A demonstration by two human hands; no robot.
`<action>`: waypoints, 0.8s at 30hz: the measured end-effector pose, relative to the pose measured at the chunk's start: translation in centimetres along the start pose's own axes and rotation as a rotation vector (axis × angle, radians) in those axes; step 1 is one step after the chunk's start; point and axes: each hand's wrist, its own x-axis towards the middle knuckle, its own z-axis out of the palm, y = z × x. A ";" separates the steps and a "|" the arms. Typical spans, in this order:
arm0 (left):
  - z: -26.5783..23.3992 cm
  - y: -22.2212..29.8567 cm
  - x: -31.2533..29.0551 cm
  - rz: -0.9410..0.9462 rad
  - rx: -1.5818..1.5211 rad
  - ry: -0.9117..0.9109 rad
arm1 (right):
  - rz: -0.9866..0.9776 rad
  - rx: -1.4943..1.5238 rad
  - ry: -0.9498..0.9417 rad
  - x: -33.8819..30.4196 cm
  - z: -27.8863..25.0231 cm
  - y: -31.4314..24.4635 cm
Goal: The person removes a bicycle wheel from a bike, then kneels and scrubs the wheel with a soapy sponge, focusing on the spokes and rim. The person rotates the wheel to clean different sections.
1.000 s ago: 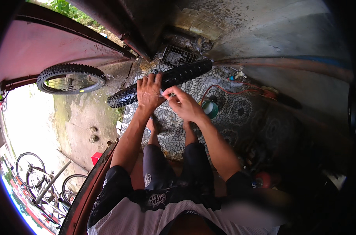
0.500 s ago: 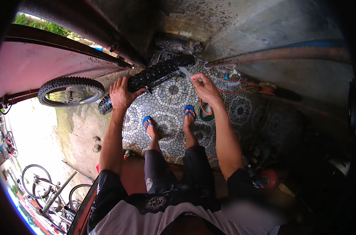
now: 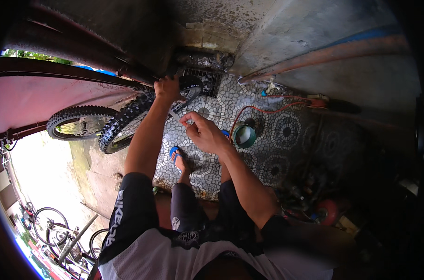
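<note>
Black knobby rubber marks the bicycle wheel that the left hand grips at its upper rim, fingers curled tight over the tyre; the wheel stands tilted at the edge of the tiled patch, against the base of a dark sloping beam. A 2nd wheel lies just beside it, further left, on bare concrete.

The right hand hovers above the floor near the wheel, thumb and forefinger pressed together; whether something small sits between them, I cannot tell.

The head view shows a mosaic floor of pale pebble-like tiles with dark circular patterns. 1 foot in a blue sandal stands on it below the hands. A teal round container rests on the tiles just right of the right hand, and a red cable winds across the floor behind it. A dark metal drain grate sits at the foot of the stained concrete wall, where a reddish pipe runs along. At right, in shadow, clutter gathers around a red rounded object. At the lower left, outdoors, several bicycles stand in bright daylight.
</note>
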 end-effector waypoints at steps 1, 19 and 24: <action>0.4 0.5 1.0 -0.036 0.022 -0.014 | 0.055 -0.003 0.014 -0.2 -0.2 -0.3; 5.0 -14.0 -10.3 0.085 -0.494 0.180 | 0.284 0.013 0.421 -2.0 -9.4 9.0; 2.3 -12.2 -6.6 0.330 -0.493 0.399 | 0.307 -0.032 0.361 -1.0 -6.7 6.5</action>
